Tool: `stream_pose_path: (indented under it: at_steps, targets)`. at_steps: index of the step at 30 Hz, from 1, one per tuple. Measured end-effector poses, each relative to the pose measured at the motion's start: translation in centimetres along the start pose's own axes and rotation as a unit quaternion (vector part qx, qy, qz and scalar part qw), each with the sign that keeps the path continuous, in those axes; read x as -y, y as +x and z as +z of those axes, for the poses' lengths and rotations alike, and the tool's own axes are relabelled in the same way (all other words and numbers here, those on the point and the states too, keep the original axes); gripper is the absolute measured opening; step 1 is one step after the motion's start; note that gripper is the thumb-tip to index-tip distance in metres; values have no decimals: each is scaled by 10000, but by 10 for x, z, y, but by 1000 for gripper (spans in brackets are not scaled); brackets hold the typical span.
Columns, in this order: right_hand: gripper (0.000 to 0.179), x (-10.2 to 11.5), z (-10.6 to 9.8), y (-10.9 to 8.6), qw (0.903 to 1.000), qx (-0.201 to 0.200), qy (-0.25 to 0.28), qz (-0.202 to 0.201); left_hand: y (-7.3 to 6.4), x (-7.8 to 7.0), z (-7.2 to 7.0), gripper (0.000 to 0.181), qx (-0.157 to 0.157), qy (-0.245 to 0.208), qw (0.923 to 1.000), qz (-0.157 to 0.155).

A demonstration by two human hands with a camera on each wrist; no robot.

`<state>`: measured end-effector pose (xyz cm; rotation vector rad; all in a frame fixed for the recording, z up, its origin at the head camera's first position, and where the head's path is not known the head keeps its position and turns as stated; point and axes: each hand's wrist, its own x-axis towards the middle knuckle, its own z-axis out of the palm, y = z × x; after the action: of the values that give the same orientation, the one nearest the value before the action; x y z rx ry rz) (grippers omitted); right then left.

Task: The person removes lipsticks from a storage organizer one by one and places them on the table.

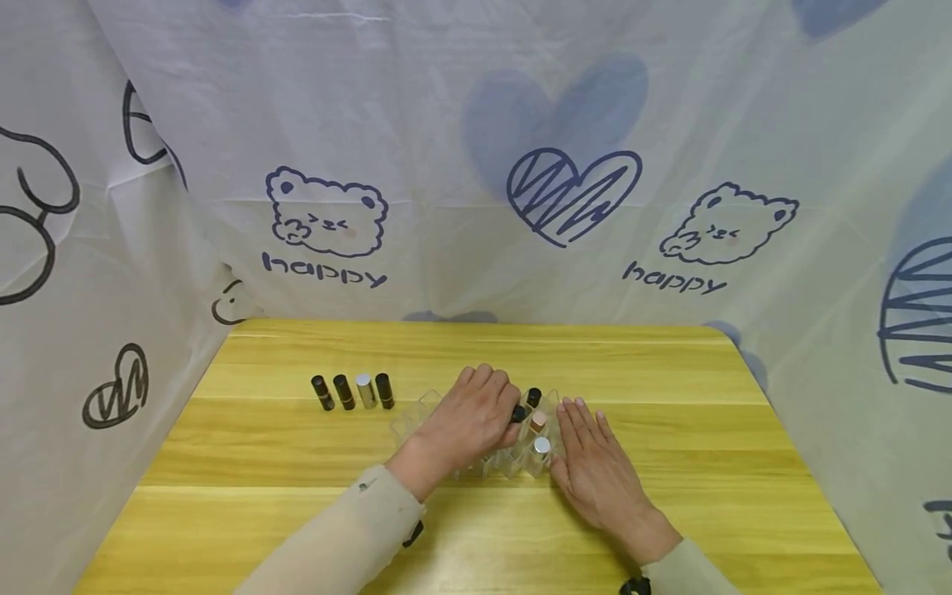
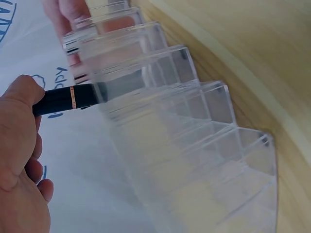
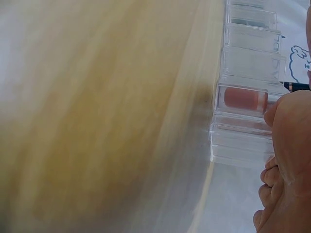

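My left hand (image 1: 476, 413) reaches over a clear acrylic lipstick organizer (image 2: 194, 126). Its thumb and fingers pinch a black lipstick (image 2: 58, 101) with a thin copper-coloured band, and the tube's lower end sits in one of the compartments. In the head view this hand covers the middle of the organizer. My right hand (image 1: 595, 475) lies along the organizer's right end with its fingers straight, the fingertips and thumb right at the clear wall. Standing in the right-hand compartments are another black lipstick (image 1: 534, 397), a pinkish-capped tube (image 1: 539, 420) and a silver-capped tube (image 1: 541, 447).
On the wooden table (image 1: 245, 463), left of the organizer, a row of upright lipsticks holds several black tubes (image 1: 345, 392) and a silver one (image 1: 365, 391). A white printed cloth (image 1: 446, 165) hangs behind the table and at both sides.
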<state>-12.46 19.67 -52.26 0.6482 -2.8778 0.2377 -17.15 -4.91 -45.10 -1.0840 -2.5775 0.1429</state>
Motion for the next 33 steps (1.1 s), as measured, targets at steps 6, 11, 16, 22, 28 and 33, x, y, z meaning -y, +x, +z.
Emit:
stream_pose_path:
  at_steps: [6,11,16,22,28,33]
  targets:
    - [67,-1,1,0,10000,-34,-40,-35,-1,3,-15,35,-69,-130,9999,-21]
    - [67,-1,2,1,10000,-56,-47,-47,-3,8,-24,34,-263,-227,9994,-96]
    - [67,-1,2,1,10000,-19,-53,-48,-9,17,-30,34,-400,-401,9982,-218]
    - [68,-1,2,1,10000,35,-57,-31,-16,29,-32,31,-553,-511,9965,-372]
    - [68,-1,2,0,10000,51,-51,-15,-27,41,-34,30,-442,-622,9953,-604]
    - [67,0,2,-1,10000,31,-65,-28,-39,51,-37,29,-414,-733,9933,-787]
